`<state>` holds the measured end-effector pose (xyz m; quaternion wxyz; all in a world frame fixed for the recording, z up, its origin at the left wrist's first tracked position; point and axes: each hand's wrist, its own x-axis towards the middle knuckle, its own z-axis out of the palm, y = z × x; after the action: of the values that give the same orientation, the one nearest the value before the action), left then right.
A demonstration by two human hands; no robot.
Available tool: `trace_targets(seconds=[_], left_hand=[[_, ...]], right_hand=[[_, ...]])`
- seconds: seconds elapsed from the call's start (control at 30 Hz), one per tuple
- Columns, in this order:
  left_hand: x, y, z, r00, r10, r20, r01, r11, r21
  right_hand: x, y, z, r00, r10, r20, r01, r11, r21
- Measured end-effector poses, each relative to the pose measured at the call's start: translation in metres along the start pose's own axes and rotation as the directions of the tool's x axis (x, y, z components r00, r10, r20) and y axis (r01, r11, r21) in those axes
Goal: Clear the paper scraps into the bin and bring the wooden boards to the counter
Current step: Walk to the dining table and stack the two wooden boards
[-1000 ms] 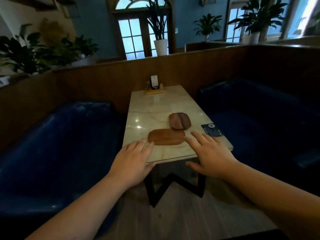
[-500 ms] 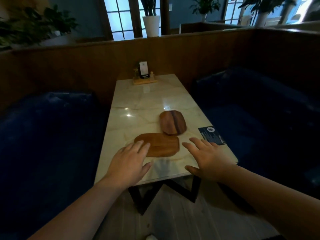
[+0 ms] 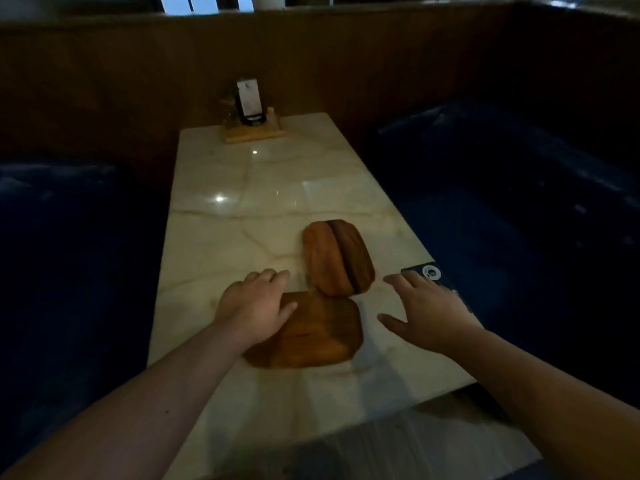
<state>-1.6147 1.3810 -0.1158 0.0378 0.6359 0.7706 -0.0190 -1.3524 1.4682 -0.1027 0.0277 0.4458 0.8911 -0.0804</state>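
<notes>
My left grip point(image 3: 254, 308) flat, wide on near board point(image 3: 311, 332) | right grip point(image 3: 427, 311) wide, empty | step: gathering boards | next: stack far board point(image 3: 337, 258).

No readable text; dark card point(image 3: 437, 277) at worktop point(image 3: 263, 188) edge shows a round white logo, white card point(image 3: 248, 100) in stand too blurred.
</notes>
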Motion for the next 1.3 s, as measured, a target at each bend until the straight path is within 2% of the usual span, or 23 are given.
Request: trace_targets(seconds=[0.1, 0.2, 0.33, 0.4, 0.57, 0.67, 0.77, 0.93, 1.07, 1.2, 1.3], left_hand=[[0.040, -0.009, 0.011, 0.998, -0.038, 0.042, 0.038, 0.999, 0.016], [0.081, -0.018, 0.027, 0.990, -0.094, 0.104, 0.097, 0.995, -0.017], [0.131, -0.026, 0.051, 0.975, -0.160, 0.154, 0.173, 0.982, -0.079], [0.158, -0.027, 0.059, 0.971, -0.177, 0.160, 0.197, 0.974, -0.114], [0.233, -0.025, 0.084, 0.966, -0.166, 0.200, 0.206, 0.958, -0.201], [0.259, -0.021, 0.089, 0.966, -0.144, 0.213, 0.185, 0.964, -0.192], [0.290, -0.021, 0.103, 0.948, -0.196, 0.251, 0.250, 0.946, -0.205], [0.329, -0.024, 0.125, 0.912, -0.275, 0.305, 0.363, 0.887, -0.286], [0.348, -0.024, 0.140, 0.886, -0.327, 0.330, 0.434, 0.835, -0.339], [0.368, -0.027, 0.152, 0.829, -0.408, 0.383, 0.559, 0.640, -0.527], [0.370, -0.030, 0.157, 0.818, -0.410, 0.403, 0.575, 0.583, -0.574]], right_hand=[[0.035, 0.016, 0.012, 0.995, 0.092, 0.047, -0.096, 0.989, 0.111], [0.075, 0.039, 0.037, 0.975, 0.202, 0.092, -0.220, 0.930, 0.293], [0.123, 0.065, 0.068, 0.921, 0.314, 0.229, -0.389, 0.738, 0.552], [0.144, 0.076, 0.082, 0.898, 0.331, 0.291, -0.441, 0.661, 0.607], [0.186, 0.097, 0.121, 0.849, 0.306, 0.432, -0.527, 0.561, 0.638], [0.194, 0.094, 0.131, 0.820, 0.296, 0.489, -0.572, 0.421, 0.704], [0.206, 0.094, 0.139, 0.779, 0.291, 0.556, -0.625, 0.289, 0.725], [0.211, 0.094, 0.148, 0.744, 0.235, 0.626, -0.666, 0.184, 0.723], [0.211, 0.098, 0.151, 0.736, 0.147, 0.660, -0.677, 0.162, 0.718], [0.214, 0.102, 0.151, 0.735, 0.088, 0.673, -0.678, 0.131, 0.723], [0.216, 0.102, 0.153, 0.749, 0.065, 0.660, -0.661, 0.145, 0.736]])
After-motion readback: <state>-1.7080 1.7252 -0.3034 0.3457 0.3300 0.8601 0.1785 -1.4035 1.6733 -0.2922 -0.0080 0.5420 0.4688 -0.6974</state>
